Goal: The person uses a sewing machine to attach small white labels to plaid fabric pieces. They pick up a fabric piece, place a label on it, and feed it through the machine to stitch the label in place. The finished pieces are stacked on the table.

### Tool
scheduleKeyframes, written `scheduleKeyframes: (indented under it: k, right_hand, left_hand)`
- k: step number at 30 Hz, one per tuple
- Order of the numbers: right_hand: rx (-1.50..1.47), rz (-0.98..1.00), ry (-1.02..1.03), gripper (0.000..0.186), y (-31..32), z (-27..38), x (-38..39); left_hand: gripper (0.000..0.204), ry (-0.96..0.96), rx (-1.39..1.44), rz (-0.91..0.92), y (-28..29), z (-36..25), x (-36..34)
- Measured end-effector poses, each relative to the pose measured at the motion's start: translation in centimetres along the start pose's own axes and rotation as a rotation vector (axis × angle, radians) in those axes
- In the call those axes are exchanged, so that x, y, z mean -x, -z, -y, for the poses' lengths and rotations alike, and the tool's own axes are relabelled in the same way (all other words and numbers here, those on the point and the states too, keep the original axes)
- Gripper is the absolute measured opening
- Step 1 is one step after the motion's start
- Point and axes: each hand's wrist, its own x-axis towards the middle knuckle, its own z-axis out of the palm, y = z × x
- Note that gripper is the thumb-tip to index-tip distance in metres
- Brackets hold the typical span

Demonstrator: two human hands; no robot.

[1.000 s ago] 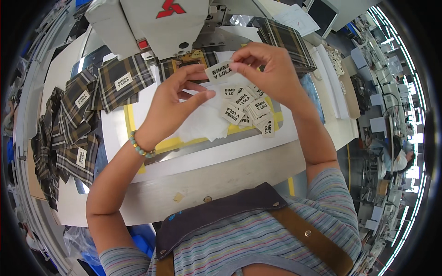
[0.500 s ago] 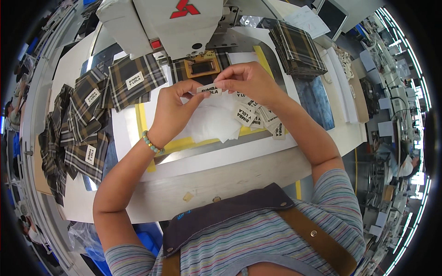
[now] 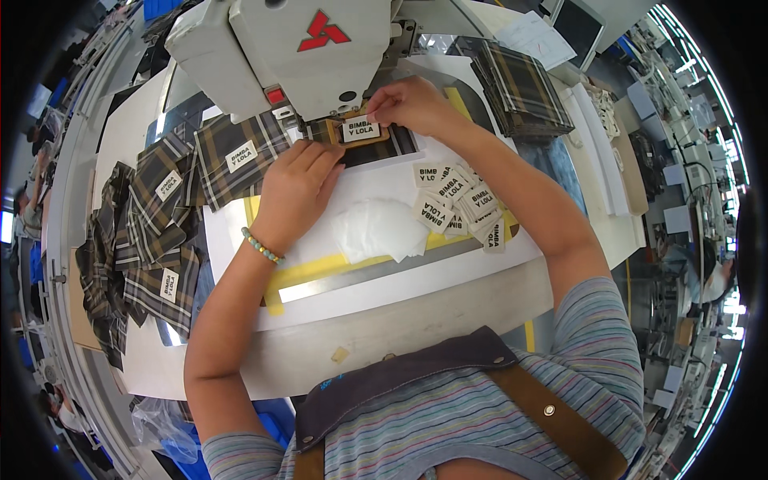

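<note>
A pale rectangular label (image 3: pixel 361 130) with dark print sits in the window of a brass-coloured clamp frame (image 3: pixel 386 138) under the sewing machine's head. My right hand (image 3: pixel 418 106) has its thumb and bent fingers pinched at the label's upper right edge. At the frame's lower left corner, my left hand (image 3: pixel 300 182) lies with fingers stretched out, fingertips touching the frame or the cloth beside it. Dark plaid fabric (image 3: pixel 404 144) shows beneath the frame. A loose heap of similar labels (image 3: pixel 456 192) lies below my right forearm.
The white sewing machine (image 3: pixel 308 60) overhangs the work spot. Plaid pieces with labels (image 3: pixel 156 200) spread at the left; a stack of plaid pieces (image 3: pixel 528 88) stands at the back right. Crumpled thin white sheets (image 3: pixel 376 228) lie on the yellow-taped plate (image 3: pixel 320 278).
My right hand has carried the label from between both hands forward into the clamp frame. My left hand has let go of the label and settled at the frame's left corner.
</note>
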Motion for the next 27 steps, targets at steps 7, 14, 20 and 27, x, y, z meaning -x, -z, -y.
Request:
scheduleKeyframes:
  k: [7, 14, 20, 27]
  right_hand:
    - [0.096, 0.056, 0.049, 0.015, -0.1, 0.2, -1.2]
    - [0.173, 0.034, 0.217, 0.014, -0.1, 0.0, -0.4]
    - [0.499, -0.096, 0.461, 0.011, -0.4, 0.5, 1.6]
    - [0.860, 0.015, 0.807, 0.023, 0.6, -0.7, 3.7]
  left_hand:
    - [0.045, -0.023, -0.019, 0.094, -0.6, -0.3, 0.0]
    - [0.053, 0.001, -0.033, 0.179, -0.8, -0.2, -0.1]
    - [0.055, 0.010, -0.044, 0.193, -1.0, -0.1, 0.1]
    - [0.055, 0.018, -0.047, 0.199, -1.2, -0.2, 0.1]
